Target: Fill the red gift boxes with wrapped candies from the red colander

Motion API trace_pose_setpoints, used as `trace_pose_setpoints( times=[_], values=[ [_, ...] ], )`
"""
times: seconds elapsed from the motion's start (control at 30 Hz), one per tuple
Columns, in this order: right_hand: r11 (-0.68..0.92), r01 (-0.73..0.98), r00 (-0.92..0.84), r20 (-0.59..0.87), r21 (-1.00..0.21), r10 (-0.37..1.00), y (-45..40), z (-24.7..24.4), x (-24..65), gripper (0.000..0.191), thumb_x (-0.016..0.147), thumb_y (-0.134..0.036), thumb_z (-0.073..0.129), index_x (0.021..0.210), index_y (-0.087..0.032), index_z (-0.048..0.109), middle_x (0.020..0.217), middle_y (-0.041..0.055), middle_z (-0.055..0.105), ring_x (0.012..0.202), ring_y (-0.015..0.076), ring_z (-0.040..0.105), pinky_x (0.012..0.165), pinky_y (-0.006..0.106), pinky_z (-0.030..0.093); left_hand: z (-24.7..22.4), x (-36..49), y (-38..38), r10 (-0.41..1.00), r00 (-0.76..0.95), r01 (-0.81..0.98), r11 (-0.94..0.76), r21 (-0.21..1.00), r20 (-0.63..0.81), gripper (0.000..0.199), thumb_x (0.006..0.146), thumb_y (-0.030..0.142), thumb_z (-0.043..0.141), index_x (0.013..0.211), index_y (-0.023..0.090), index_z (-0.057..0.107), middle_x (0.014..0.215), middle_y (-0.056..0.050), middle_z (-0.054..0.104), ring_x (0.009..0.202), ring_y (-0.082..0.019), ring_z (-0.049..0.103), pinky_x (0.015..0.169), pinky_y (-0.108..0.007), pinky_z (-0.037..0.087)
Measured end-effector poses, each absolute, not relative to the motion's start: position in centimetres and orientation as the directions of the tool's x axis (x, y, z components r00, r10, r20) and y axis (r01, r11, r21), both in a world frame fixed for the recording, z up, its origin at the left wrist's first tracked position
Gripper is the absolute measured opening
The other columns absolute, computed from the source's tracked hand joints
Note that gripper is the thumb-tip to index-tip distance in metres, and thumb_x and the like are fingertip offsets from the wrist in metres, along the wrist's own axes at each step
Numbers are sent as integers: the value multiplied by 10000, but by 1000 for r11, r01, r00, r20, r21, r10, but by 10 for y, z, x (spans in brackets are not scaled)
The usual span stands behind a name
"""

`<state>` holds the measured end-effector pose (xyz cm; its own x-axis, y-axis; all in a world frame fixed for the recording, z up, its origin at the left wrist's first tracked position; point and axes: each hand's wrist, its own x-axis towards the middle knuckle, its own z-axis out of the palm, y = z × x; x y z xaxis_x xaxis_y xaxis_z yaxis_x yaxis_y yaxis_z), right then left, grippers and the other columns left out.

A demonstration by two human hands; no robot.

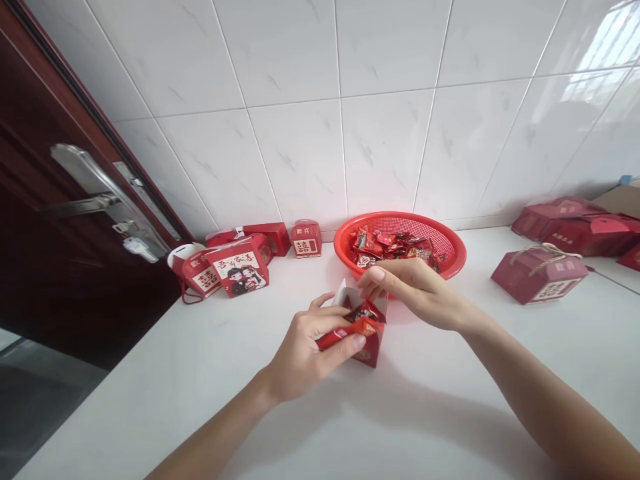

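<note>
A small red gift box [369, 352] stands on the white table with its top unfolded and pale inner flaps showing. My left hand [305, 350] is closed around several red wrapped candies [345, 332], held at the near side of the box opening. Behind the box, my right hand [413, 290] bends its fingers down at the far flap, the thumb lying along the top. Its fingertips are partly hidden at the box rim. Just beyond the right hand is a red plastic basket [453, 257] with a pile of wrapped candies [395, 248] inside.
Several red boxes, one with a cartoon couple [243, 270], stand at the left back by the wall. A closed box with a twine handle [540, 273] sits at right, and more boxes [575, 227] lie behind it. A dark door [55, 193] with keys borders the left edge.
</note>
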<state>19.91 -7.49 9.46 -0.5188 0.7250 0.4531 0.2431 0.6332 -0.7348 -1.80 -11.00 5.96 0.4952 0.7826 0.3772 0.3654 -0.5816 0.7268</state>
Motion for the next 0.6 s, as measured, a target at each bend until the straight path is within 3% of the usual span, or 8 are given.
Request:
trace_pose_setpoints(
  times=[0.07, 0.13, 0.23, 0.43, 0.53, 0.6],
  values=[
    [562, 147, -583, 388, -814, 714, -75, 97, 201, 444, 1041, -447, 418, 830, -163, 687, 770, 40, 684, 723, 150, 636, 691, 299, 554, 63, -19, -110, 830, 415, 339, -521, 784, 372, 175, 912, 308, 647, 830, 241, 785, 822, -9, 779, 775, -190, 690, 1145, -480, 378],
    [507, 90, -622, 349, -857, 701, -76, 98, 201, 374, 1017, -433, 489, 849, -162, 685, 802, 39, 692, 750, 151, 647, 705, 296, 558, 65, -18, -110, 857, 367, 298, -477, 827, 362, 207, 907, 319, 646, 770, 233, 775, 819, -31, 764, 795, -210, 682, 980, -430, 519],
    [461, 66, -637, 318, -885, 702, -76, 96, 199, 243, 954, -388, 616, 966, -158, 695, 903, 57, 732, 839, 176, 691, 757, 307, 573, 64, -17, -111, 876, 340, 269, -439, 858, 341, 235, 900, 327, 653, 713, 225, 755, 845, -51, 745, 833, -226, 678, 802, -368, 571],
    [508, 135, -544, 365, -851, 755, -73, 91, 195, 209, 940, -318, 612, 872, -150, 714, 801, 39, 718, 754, 170, 675, 685, 294, 556, 61, -17, -111, 822, 389, 313, -543, 780, 416, 156, 910, 298, 657, 848, 230, 783, 865, -47, 758, 881, -221, 670, 969, -405, 498],
    [566, 182, -433, 451, -804, 780, -71, 89, 195, 191, 943, -276, 586, 869, -157, 716, 824, 41, 725, 756, 171, 673, 673, 289, 551, 59, -19, -111, 766, 436, 348, -628, 696, 473, 146, 914, 266, 653, 885, 230, 791, 866, -49, 763, 867, -217, 669, 961, -409, 500],
    [621, 294, -318, 538, -727, 781, -69, 86, 196, 175, 940, -231, 561, 863, -167, 704, 808, 40, 723, 712, 163, 655, 623, 275, 520, 58, -20, -111, 728, 489, 407, -678, 612, 482, 153, 912, 232, 654, 928, 244, 805, 997, -69, 774, 950, -236, 668, 944, -410, 510]
  ],
)
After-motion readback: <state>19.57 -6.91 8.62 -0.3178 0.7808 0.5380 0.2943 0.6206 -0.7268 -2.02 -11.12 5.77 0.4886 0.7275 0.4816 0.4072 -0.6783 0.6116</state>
